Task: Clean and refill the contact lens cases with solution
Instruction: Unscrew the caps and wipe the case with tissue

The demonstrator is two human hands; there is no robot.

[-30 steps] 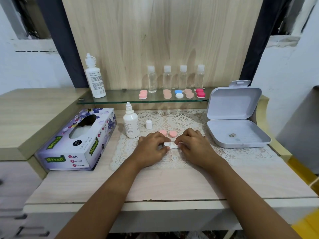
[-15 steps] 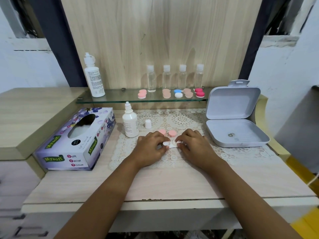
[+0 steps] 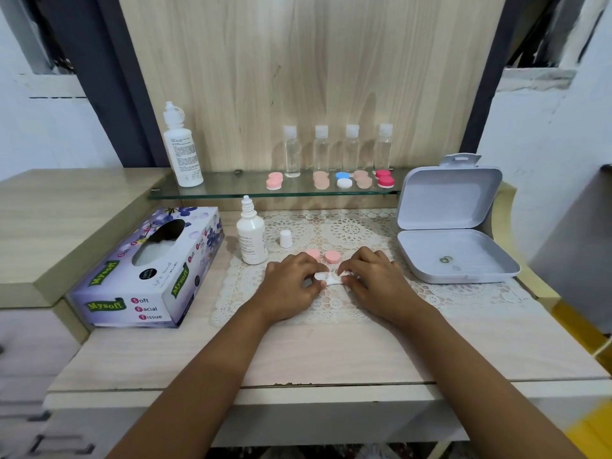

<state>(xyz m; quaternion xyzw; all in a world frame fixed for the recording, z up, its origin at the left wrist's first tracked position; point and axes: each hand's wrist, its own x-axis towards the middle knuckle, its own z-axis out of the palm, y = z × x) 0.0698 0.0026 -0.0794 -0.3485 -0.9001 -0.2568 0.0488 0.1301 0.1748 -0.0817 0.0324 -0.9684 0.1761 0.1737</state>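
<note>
- Left hand (image 3: 291, 279) pinches the left end of the white lens case (image 3: 326, 279). Right hand (image 3: 374, 279) pinches the right end. Fingers of both curl narrow around it.
- Case sits low over the lace doily (image 3: 331, 313), long axis left to right between the hands. Contact with the doily cannot be told.
- Pink caps (image 3: 332, 256) lie just beyond, off the case.
- Uncapped solution bottle (image 3: 251, 238) stands far-left of the grip, nearer the left hand; a refill reach likely falls to that side.
</note>
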